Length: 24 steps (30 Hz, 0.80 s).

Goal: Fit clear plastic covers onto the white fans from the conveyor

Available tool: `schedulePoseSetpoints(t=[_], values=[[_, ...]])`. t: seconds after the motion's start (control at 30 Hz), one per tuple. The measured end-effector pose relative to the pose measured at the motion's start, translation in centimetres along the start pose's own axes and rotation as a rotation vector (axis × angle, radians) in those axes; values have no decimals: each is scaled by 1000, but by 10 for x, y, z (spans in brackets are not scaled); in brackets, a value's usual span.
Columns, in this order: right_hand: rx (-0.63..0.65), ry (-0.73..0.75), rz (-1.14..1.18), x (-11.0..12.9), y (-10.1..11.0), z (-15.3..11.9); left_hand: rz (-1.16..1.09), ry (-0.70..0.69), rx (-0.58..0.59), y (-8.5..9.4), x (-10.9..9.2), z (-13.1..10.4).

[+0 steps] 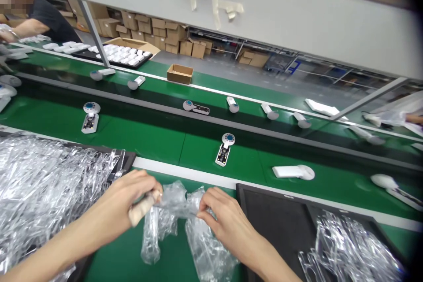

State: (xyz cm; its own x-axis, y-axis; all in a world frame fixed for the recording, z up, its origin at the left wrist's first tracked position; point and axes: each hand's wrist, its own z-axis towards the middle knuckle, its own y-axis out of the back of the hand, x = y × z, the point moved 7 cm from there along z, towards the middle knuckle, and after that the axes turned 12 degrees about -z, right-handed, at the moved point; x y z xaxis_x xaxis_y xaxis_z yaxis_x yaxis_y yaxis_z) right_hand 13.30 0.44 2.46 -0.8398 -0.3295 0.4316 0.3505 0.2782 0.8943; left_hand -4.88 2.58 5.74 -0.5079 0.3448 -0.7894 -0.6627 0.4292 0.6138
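Observation:
Both hands meet over the green bench, pinching a crumpled clear plastic bag [175, 198] stretched between them. My left hand [140, 198] is closed on the bag's left side, with pale coverings on some fingertips. On the right side, my right hand [220, 211] grips the bag between thumb and fingers. Below hang or lie more clear plastic pieces, one long [151, 240] under my left hand and a wider clear bag [208, 246] beside my right hand. Whether these are joined to the held bag cannot be made out.
Clear plastic parts [42, 194] heap in a tray at left; a black tray [274, 224] at right holds more. White devices with round heads [223, 154] lie along the green conveyor [158, 141]. A small carton [180, 74] stands beyond. A person [53, 20] works at far left.

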Motion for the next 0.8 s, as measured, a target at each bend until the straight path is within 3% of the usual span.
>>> schedulePoseSetpoints(t=[0.1,0.17,0.27,0.37,0.5,0.6,0.7,0.8], values=[[9,76,-14,14,16,-11,-95,31,122,-1,-8,2],[1,89,13,16,25,-17,-131,59,137,3,-10,1],[25,18,82,10,33,-28,-180,90,101,12,-9,-3],[21,-57,161,0,46,-44,-390,111,71,19,-6,-8],[-55,-128,331,-27,64,-58,-559,239,-77,19,25,-18],[-23,-264,323,-63,34,-43,-479,396,-78,-12,79,-32],[165,-526,208,-101,-42,-15,-281,619,-56,-61,146,-50],[190,-620,135,-112,-101,15,-252,689,-44,-106,183,-55]])
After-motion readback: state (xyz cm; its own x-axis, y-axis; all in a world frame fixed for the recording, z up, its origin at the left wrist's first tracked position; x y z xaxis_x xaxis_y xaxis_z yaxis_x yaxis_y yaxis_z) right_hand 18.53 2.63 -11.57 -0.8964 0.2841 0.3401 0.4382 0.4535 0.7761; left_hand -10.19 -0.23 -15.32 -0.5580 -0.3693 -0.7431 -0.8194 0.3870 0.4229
